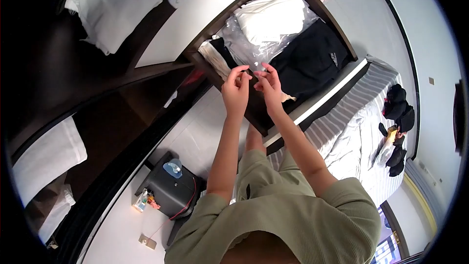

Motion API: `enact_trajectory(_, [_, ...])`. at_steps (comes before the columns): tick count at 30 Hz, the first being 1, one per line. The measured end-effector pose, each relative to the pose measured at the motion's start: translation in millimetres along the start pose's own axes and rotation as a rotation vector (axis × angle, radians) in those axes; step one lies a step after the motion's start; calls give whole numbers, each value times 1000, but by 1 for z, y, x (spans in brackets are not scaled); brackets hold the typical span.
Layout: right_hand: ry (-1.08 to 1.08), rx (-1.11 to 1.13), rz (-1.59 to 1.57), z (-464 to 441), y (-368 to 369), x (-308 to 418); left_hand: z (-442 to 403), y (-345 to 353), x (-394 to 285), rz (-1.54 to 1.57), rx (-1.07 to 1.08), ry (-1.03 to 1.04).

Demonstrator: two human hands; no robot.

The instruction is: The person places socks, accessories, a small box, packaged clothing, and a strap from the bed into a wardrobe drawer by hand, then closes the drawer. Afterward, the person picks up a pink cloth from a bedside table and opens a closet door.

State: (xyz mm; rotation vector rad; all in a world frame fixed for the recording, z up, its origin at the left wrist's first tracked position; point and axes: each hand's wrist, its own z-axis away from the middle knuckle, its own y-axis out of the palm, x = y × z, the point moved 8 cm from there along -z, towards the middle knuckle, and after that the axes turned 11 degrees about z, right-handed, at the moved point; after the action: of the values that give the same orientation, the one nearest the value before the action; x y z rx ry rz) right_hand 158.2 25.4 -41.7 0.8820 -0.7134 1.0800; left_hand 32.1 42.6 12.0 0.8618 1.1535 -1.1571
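Note:
My left hand (236, 90) and my right hand (269, 87) are raised close together over the near edge of a pulled-out dark drawer (349, 44). The fingers of both hands are loosely bent, with gaps between fingertips and thumbs, and nothing shows in them. Just beyond the fingertips lies a clear plastic bag (254, 55) in the drawer. Folded white cloth (271, 12) rests on the bag. To its right is a folded black garment (312, 58) with a small pale print. A narrow beige cloth (213, 58) lines the drawer's left side.
A striped bed (337, 117) with black items (399, 110) stands to the right. White fabric hangs (122, 5) in the dark wardrobe at upper left. Below on the floor is a black case (171, 188) with a blue object (173, 168) on it.

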Motion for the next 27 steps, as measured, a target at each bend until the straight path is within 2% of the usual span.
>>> enact_trajectory(9, [-78, -122, -19, 8, -66, 49, 2, 66, -12, 31, 128, 17])
enact_trajectory(20, [-122, -308, -137, 33, -174, 92, 48, 199, -13, -43, 389, 46])
enact_trajectory(27, [-157, -437, -230, 58, -264, 102, 88, 285, -2, -114, 542, -20])
